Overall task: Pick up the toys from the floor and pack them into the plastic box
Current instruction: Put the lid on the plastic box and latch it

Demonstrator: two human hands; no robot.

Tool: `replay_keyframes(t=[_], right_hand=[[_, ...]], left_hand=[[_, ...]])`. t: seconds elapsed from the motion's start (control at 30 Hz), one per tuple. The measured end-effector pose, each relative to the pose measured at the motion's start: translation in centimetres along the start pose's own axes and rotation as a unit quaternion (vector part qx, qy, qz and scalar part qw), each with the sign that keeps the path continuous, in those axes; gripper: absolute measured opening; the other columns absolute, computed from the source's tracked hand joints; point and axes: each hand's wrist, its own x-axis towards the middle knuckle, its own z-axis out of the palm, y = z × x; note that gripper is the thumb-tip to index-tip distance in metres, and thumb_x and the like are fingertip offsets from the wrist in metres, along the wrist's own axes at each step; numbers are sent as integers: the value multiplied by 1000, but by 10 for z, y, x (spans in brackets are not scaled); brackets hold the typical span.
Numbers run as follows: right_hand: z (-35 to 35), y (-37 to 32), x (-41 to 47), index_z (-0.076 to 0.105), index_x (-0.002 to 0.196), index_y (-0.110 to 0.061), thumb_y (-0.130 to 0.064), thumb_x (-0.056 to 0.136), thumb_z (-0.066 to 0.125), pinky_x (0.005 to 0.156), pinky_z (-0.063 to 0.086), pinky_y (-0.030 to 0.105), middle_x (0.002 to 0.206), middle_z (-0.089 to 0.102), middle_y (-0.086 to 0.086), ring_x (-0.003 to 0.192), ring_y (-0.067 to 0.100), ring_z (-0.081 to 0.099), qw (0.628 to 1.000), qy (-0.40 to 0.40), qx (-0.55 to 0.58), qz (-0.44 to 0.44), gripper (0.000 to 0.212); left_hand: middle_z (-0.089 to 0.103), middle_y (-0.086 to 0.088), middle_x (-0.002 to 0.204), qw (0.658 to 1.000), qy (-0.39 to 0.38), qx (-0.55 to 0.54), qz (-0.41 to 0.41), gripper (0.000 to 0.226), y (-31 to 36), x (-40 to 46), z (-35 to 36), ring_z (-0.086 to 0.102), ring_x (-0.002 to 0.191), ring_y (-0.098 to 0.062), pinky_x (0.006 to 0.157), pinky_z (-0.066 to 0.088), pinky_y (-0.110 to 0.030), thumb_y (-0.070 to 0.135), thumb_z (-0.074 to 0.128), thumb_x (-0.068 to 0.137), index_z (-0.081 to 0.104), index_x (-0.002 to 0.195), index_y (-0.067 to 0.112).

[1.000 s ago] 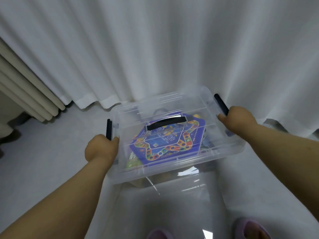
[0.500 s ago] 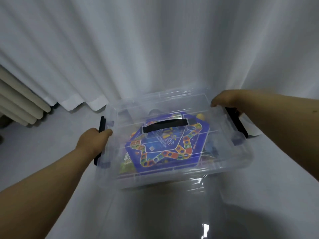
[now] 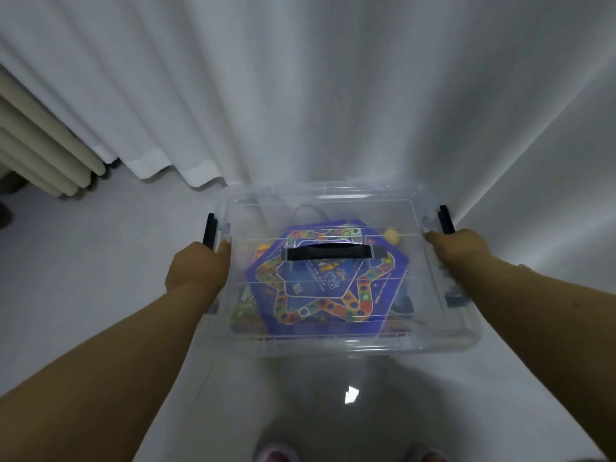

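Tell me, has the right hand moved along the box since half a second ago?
Yes. The right hand slid toward the person along the plastic box: before it covered the right black latch's far end, now it holds the near end.

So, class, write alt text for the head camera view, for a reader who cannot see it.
Two bare hands, the left hand and the right hand, grip the ends of a lidded clear plastic box by its black side latches. Through the lid, under a black carry handle, shows a blue hexagonal game board. White curtains hang behind.
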Motion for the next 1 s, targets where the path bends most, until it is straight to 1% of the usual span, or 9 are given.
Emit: replay_keyframes(t=[0.13, 0.27, 0.4, 0.47, 0.53, 0.63, 0.73, 0.87, 1.0], right_hand=[[-18, -21, -41, 61, 99, 1, -55, 82, 56, 86, 52, 55, 95, 64, 23, 91, 41, 62, 1000, 0, -22, 17, 59], [-38, -53, -89, 57, 95, -5, -51, 82, 58, 85, 51, 57, 91, 62, 19, 91, 40, 60, 999, -16, -37, 37, 48], [-53, -110, -139, 60, 89, -5, -64, 79, 56, 82, 54, 53, 83, 64, 20, 84, 40, 63, 995, -22, -92, 27, 61], [-55, -148, -166, 62, 94, 0, -60, 80, 57, 82, 55, 51, 86, 66, 23, 83, 40, 64, 992, -32, -125, 4, 61], [-52, -189, -194, 61, 97, 1, -51, 84, 59, 83, 54, 49, 89, 66, 24, 84, 41, 64, 987, -52, -151, -22, 54], [-40, -250, -239, 60, 99, -1, -50, 84, 60, 85, 53, 48, 93, 66, 22, 88, 41, 63, 978, -89, -183, -51, 51], [-20, -305, -283, 60, 100, -3, -49, 85, 60, 82, 53, 44, 92, 64, 21, 88, 40, 62, 965, -130, -212, -88, 49], [23, -370, -333, 60, 103, -1, -50, 84, 61, 86, 53, 47, 96, 66, 20, 88, 39, 63, 949, -170, -227, -141, 52], [78, -433, -363, 60, 107, 0, -47, 86, 60, 73, 50, 39, 92, 62, 19, 83, 36, 60, 920, -216, -253, -205, 52]], left_hand=[[54, -13, 78, 1000, -12, 1, -15, 59, -7, -20, -36, 52, 69, -29, 63, 43, -32, 62, 36, 91, 53, 83, 7], [56, -12, 79, 998, -36, -8, -60, 55, -18, -48, -88, 51, 69, -27, 63, 43, -31, 61, 36, 92, 53, 84, 8], [65, -16, 92, 992, -52, -20, -116, 59, -40, -72, -156, 59, 76, -30, 64, 44, -29, 60, 37, 92, 59, 92, 6], [64, -13, 89, 986, -55, -33, -157, 58, -55, -84, -195, 60, 75, -29, 64, 46, -29, 60, 37, 92, 59, 93, 7], [60, -9, 82, 977, -55, -46, -201, 54, -73, -95, -234, 56, 69, -26, 63, 46, -29, 61, 36, 92, 56, 89, 10], [55, -4, 72, 960, -46, -61, -269, 52, -102, -112, -292, 56, 64, -23, 60, 46, -28, 61, 35, 92, 53, 84, 12], [55, -4, 71, 944, -15, -77, -321, 52, -133, -127, -349, 56, 63, -24, 59, 45, -28, 59, 35, 92, 54, 85, 11], [59, -10, 82, 921, 31, -91, -377, 51, -173, -130, -407, 53, 70, -27, 65, 44, -30, 55, 38, 93, 56, 91, 8], [65, -18, 101, 893, 73, -110, -430, 54, -207, -121, -440, 59, 84, -32, 70, 44, -32, 53, 39, 94, 59, 102, 3]])
